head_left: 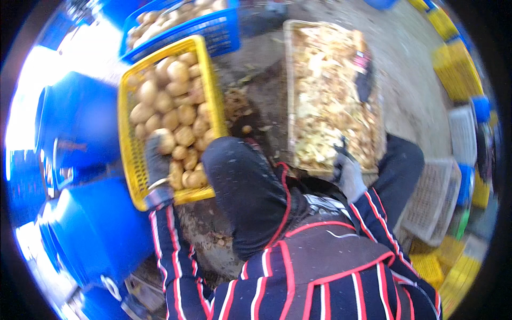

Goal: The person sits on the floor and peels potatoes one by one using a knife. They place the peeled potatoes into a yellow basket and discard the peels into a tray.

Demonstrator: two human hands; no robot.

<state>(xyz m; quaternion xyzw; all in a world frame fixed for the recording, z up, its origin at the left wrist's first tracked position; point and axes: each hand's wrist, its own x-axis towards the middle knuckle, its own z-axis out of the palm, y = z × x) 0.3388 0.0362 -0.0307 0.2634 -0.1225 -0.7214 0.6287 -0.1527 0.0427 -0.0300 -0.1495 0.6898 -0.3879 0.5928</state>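
Note:
My left hand (pixel 157 164), in a dark grey glove, reaches into a yellow plastic crate (pixel 214 88) of potatoes. Its fingers close around a potato (pixel 166 141) at the near left of the heap. My right hand (pixel 349 172), gloved in lighter grey, is over the near end of a pale plastic crate (pixel 291 92) filled with peelings (pixel 328 88). A small dark tool (pixel 341 146) sticks out from its fingers, too blurred to name surely. The crate of peelings stands between my knees.
A blue crate (pixel 224 34) of potatoes stands behind the yellow one. Large blue barrels (pixel 92 232) line the left. Stacked pale crates (pixel 430 200) and yellow crates (pixel 456 70) run along the right. Scraps (pixel 238 106) lie on the wet floor.

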